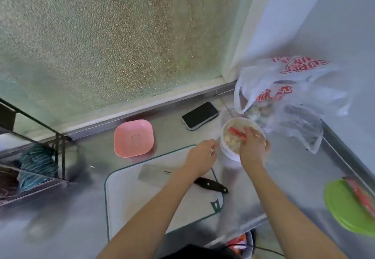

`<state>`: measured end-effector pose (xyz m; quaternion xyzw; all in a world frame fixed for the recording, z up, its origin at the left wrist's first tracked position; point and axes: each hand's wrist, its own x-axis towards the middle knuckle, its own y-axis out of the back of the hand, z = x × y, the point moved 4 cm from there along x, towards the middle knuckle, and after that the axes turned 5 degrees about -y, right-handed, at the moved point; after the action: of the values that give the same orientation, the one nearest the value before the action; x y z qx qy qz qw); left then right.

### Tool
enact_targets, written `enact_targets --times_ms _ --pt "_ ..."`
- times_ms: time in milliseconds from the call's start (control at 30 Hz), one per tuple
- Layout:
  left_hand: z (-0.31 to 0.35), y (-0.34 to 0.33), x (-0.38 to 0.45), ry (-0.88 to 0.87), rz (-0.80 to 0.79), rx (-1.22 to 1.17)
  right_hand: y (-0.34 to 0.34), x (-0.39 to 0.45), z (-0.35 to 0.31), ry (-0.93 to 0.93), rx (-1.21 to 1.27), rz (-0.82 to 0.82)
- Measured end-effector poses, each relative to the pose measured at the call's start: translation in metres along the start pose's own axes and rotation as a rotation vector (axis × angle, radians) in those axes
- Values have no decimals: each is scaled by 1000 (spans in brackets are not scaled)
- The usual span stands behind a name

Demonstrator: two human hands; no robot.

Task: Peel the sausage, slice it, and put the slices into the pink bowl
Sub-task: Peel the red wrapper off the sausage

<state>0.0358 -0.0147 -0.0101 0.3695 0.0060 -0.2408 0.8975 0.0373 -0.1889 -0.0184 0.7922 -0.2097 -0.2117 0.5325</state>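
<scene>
A red-wrapped sausage (236, 131) lies on pale food pieces inside a round white tub (229, 151). My right hand (253, 147) reaches into the tub from the near side, its fingertips pinching the sausage. My left hand (203, 156) is curled against the tub's left rim. The pink bowl (133, 138), square with rounded corners, stands to the left of the tub with nothing in it. A cleaver (154, 174) with a black handle lies flat on the white cutting board (142, 202), partly under my left forearm.
A black phone (199, 115) lies behind the tub by the window ledge. A printed plastic bag (284, 96) slumps at the back right. A green plate (345, 212) with another red sausage (360, 196) sits at the right edge. A metal rack (40, 157) stands on the left.
</scene>
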Motion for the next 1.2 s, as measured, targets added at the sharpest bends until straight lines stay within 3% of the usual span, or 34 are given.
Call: enact_targets --times_ms 167,267,400,467,567,767,933,1200 --pt "-1 -4 4 32 9 -22 0 9 8 -46 51 -23" --pt "-5 -2 1 89 74 -138 1 10 0 39 13 9" --pt "-7 13 -3 249 272 -532 1 -11 -33 178 429 -84" --pt "-6 22 -5 302 326 -843 -1 -38 -62 277 581 -203" --pt "-6 44 -16 265 400 -1143 -11 -73 -94 249 843 -430" --pt "-34 92 -69 294 707 -1061 -1 -115 -132 315 1028 -659" --pt "-57 110 -109 378 900 -982 -15 -146 -152 427 846 -844" --pt "-61 116 -156 282 865 -1115 -23 -183 -155 355 977 -808"
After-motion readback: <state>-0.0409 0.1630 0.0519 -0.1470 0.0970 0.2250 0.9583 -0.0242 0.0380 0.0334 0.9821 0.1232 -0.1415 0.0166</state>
